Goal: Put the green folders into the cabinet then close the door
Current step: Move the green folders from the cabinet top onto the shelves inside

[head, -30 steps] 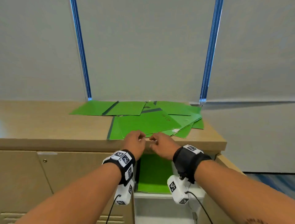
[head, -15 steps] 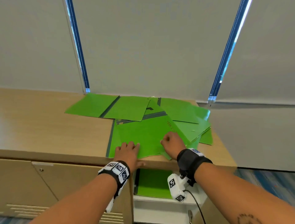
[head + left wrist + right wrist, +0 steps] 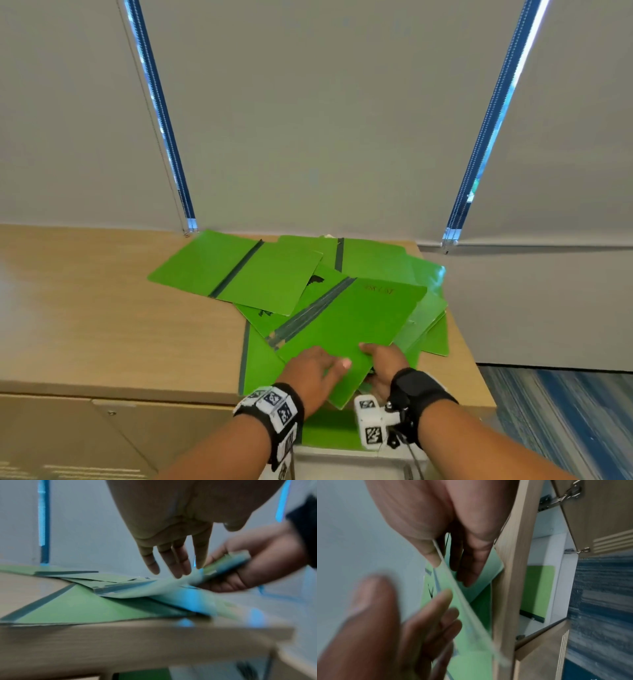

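Your right hand pinches the flat green card folder at the wooden cabinet top's front edge; your left hand rests flat on it. Right wrist view only: another green folder inside the cabinet.

Folders spread on cabinet top, toward its 3 o'clock end, against the window blind at 12. Top folder lies tilted over the pile; open folder at its 10 o'clock. Left hand rests on top folder's 6 o'clock edge; right hand grips its 5 o'clock corner. Below, stored folder lies inside the open cabinet compartment; cabinet door swung out at 3 o'clock.
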Motion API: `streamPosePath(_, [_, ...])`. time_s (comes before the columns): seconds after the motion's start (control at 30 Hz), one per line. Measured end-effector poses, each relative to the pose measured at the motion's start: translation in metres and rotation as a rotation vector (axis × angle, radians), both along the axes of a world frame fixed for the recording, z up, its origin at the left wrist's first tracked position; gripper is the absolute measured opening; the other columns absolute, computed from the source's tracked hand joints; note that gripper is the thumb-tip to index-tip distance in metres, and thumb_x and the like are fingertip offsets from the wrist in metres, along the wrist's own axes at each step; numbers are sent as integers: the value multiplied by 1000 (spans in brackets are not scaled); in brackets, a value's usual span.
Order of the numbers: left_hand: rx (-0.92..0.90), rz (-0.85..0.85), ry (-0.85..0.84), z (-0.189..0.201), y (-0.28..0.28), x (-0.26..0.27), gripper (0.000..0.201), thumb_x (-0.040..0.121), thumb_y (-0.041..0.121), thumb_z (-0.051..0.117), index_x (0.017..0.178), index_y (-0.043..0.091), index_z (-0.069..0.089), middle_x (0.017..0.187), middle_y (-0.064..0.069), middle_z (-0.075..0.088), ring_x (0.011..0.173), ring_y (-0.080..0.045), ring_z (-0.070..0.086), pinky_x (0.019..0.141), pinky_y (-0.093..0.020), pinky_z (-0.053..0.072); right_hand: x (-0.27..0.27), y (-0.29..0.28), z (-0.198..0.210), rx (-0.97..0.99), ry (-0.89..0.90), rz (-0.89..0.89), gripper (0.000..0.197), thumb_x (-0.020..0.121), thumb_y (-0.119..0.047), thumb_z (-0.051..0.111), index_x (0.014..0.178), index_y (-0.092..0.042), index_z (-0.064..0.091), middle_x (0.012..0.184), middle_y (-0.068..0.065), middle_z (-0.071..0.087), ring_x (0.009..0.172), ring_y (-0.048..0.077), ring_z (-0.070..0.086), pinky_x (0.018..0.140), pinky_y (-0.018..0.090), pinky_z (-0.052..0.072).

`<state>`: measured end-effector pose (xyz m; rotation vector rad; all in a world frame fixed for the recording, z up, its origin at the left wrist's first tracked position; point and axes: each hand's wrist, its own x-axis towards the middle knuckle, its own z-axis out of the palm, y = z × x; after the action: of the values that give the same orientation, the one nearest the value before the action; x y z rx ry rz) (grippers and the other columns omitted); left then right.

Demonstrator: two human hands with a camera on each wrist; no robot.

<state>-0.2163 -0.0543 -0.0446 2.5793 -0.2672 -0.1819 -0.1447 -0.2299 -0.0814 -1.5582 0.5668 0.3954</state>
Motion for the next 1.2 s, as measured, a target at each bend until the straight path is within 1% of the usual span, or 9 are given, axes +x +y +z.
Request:
streamPosePath(0.1, [-196, 205, 31, 26, 13, 19, 60, 92, 64, 28, 133, 27, 51, 144, -4, 43, 133, -21, 42, 113, -42, 32, 11, -17, 19, 82, -28, -45, 46, 76, -9, 72, 115, 10, 56, 106, 27, 67, 93, 43, 68, 81, 61, 54])
streamPosePath(0.23, [-236, 386, 54, 58, 38, 46, 72, 91, 65, 28, 141, 14, 43, 149, -13, 36, 133, -28, 42, 113, -43, 32, -10, -26, 86, 178, -104, 17, 31, 88, 2, 56, 117, 14, 56, 114, 36, 61, 106, 52, 60, 91, 63, 48])
streamPosePath(0.47, [-448, 575, 62, 95, 46, 43, 100, 81, 73, 41, 151, 5, 19, 158, -15, 20, 145, -29, 24, 118, -41, 20, -34, -63, 130, 334, -143, 213, 32, 91, 1, 52, 121, -1, 60, 114, 25, 67, 90, 36, 71, 81, 53, 56])
streamPosePath(0.53, [-533, 538, 53, 102, 44, 38, 104, 78, 77, 43, 152, 10, 15, 159, -11, 19, 146, -26, 23, 118, -41, 18, -38, -73, 141, 343, -170, 260, 35, 85, -2, 61, 120, -1, 61, 109, 24, 70, 91, 36, 71, 78, 50, 58])
streamPosePath(0.67, [-720, 430, 107, 110, 36, 27, 121, 54, 90, 44, 152, 26, 15, 158, -4, 23, 143, -25, 28, 117, -50, 21, -37, -91, 155, 248, -183, 381, 70, 57, -16, 88, 119, 3, 63, 123, 31, 60, 115, 49, 56, 97, 61, 44])
streamPosePath(0.87, [-958, 372, 157, 134, 29, 28, 74, 61, 48, 84, 118, 9, 59, 116, -6, 69, 103, -22, 67, 105, -43, 42, -30, -83, 165, 254, -243, 374, 40, 79, 0, 66, 119, -2, 63, 121, 26, 63, 109, 42, 62, 94, 56, 49])
streamPosePath(1.0, [-1071, 379, 169, 147, 29, 17, 43, 74, 22, 79, 109, 6, 61, 111, -16, 70, 99, -27, 68, 97, -45, 49, -16, -70, 158, 113, -397, 259, 60, 76, -2, 73, 131, -5, 49, 127, 17, 61, 113, 35, 60, 99, 51, 48])
streamPosePath(1.1, [-1102, 405, 240, 147, 29, 5, 56, 65, 28, 84, 110, 5, 60, 107, -15, 70, 97, -26, 66, 91, -40, 50, -4, -66, 147, -16, -457, 215, 86, 68, -13, 81, 140, -17, 33, 136, 1, 41, 123, 26, 46, 107, 46, 40])
streamPosePath(1.2, [-1044, 575, 189, 135, 28, -3, 21, 71, 19, 71, 86, 7, 60, 95, -8, 62, 97, -24, 56, 91, -35, 40, 11, -64, 122, 120, -424, 279, 101, 52, -16, 81, 142, -16, 37, 145, 6, 46, 131, 28, 45, 113, 52, 33])
